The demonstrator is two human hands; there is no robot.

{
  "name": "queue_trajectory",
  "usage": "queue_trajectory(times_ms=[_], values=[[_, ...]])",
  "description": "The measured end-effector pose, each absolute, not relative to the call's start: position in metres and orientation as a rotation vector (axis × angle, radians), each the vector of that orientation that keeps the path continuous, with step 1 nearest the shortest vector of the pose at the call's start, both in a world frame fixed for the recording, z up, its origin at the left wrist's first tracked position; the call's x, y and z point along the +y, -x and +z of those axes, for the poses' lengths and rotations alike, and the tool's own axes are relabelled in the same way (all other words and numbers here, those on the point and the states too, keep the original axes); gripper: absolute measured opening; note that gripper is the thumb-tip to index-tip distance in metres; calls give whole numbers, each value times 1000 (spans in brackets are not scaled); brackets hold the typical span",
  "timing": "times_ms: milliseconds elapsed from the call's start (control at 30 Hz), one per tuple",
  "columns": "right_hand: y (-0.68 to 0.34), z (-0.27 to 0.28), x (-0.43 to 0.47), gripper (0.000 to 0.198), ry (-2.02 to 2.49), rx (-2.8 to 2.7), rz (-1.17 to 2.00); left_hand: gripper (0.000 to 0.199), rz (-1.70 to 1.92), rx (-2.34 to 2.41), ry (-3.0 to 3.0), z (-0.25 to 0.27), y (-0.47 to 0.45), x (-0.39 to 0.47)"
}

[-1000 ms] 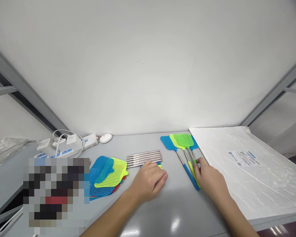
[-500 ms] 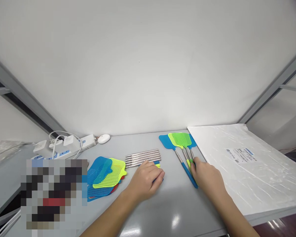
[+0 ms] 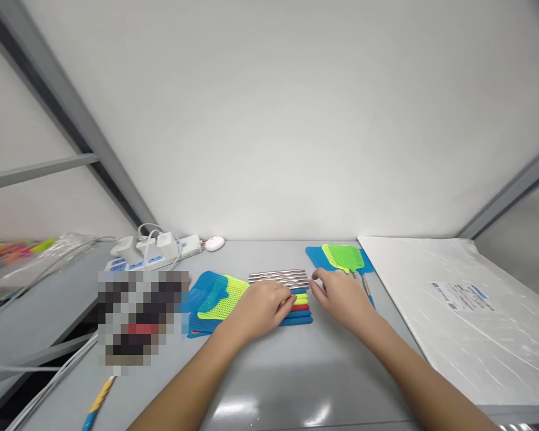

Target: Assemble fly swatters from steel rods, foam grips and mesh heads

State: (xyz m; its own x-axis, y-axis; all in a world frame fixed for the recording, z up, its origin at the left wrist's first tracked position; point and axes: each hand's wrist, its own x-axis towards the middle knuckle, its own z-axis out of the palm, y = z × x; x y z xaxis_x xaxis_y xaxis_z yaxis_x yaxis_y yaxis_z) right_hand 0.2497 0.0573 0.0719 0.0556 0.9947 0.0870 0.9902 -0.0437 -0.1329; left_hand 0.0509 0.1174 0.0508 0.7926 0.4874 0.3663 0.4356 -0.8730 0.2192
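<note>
My left hand [image 3: 261,306] lies over a row of coloured handle grips [image 3: 302,321], blue, yellow and red. Its fingers are curled and its thumb presses at the grips; which one it pinches is partly hidden. Just behind lie several steel rods [image 3: 281,278], side by side. By their right ends is my right hand [image 3: 339,293], thumb and forefinger apart, with nothing visible between them. Fly swatters [image 3: 348,257] with blue, yellow and green heads lie behind the right hand, which hides most of their handles. Loose swatter heads [image 3: 215,299], blue and yellow, are stacked left of my left hand.
A white wrapped package [image 3: 467,335] with a label covers the table's right side. At the back left stand a power strip [image 3: 161,257] with plugs and cables, and a white oval device [image 3: 214,243]. A blurred-out patch [image 3: 139,323] covers the left.
My right hand has let go of the swatters and moved left to the rods' ends. My left hand stays over the grips, more of which now show. The view has shifted left.
</note>
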Motion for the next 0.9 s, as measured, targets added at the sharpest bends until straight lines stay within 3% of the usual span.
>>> queue_trajectory(times_ms=[300,633,767,900], values=[[-213,54,144,27,1907,-2314,216,24,504,888,-2739,28,-26,84],[-214,46,163,18,1760,-2420,259,19,430,914,-2713,29,-16,93],[-217,51,160,15,1825,-2292,169,17,396,908,-2706,28,-16,93],[-228,70,142,28,1943,-1937,17,10,365,886,-2688,31,-17,91]])
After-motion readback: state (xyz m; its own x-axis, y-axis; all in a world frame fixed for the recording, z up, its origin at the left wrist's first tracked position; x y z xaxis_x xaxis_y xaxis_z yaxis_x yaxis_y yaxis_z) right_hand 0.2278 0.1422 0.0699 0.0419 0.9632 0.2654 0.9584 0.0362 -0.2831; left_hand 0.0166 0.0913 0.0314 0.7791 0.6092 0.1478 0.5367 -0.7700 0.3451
